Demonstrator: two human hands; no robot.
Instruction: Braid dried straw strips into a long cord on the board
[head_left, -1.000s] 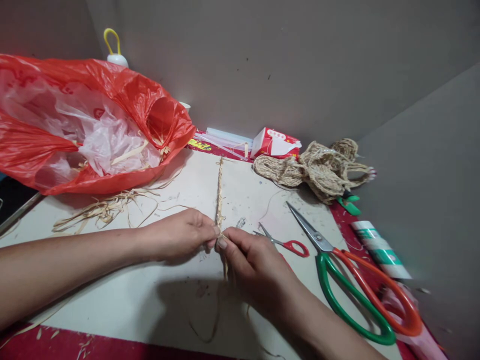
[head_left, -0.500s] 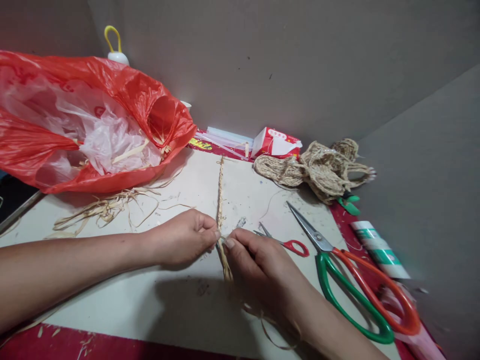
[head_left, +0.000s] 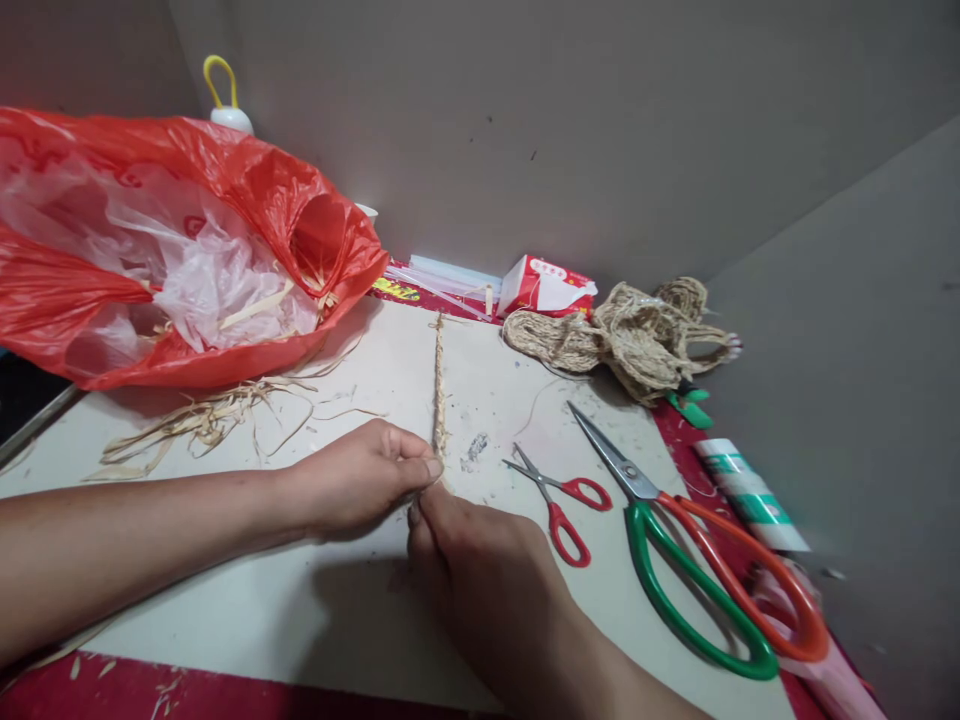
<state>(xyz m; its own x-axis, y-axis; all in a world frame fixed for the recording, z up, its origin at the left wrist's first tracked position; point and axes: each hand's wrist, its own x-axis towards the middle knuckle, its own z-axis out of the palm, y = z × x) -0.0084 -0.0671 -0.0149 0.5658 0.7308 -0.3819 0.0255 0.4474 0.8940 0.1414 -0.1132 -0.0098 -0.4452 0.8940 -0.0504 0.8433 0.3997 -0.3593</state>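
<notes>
A narrow braid of pale straw-like fibre [head_left: 439,385] runs up the white board, away from me. My left hand [head_left: 379,475] pinches its near end between thumb and forefinger. Just below, my right hand [head_left: 480,570] is closed on the loose strands of the braid, its fingertips almost touching the left thumb. The strands themselves are mostly hidden behind the right hand. To the right of that hand lie small scissors with red handles [head_left: 562,500], blades spread.
Large scissors [head_left: 697,590] with green and orange handles lie at the right. A red plastic bag [head_left: 247,165] stands at the left, with loose fibre strips [head_left: 202,420] before it. Bundled braided cord [head_left: 637,335], a tissue pack [head_left: 547,285] and a green-white roll [head_left: 750,495] line the far and right edges.
My right hand has moved left and down under the left fingertips, covering the loose strands and uncovering the small scissors. The left hand keeps its pinch on the braid.
</notes>
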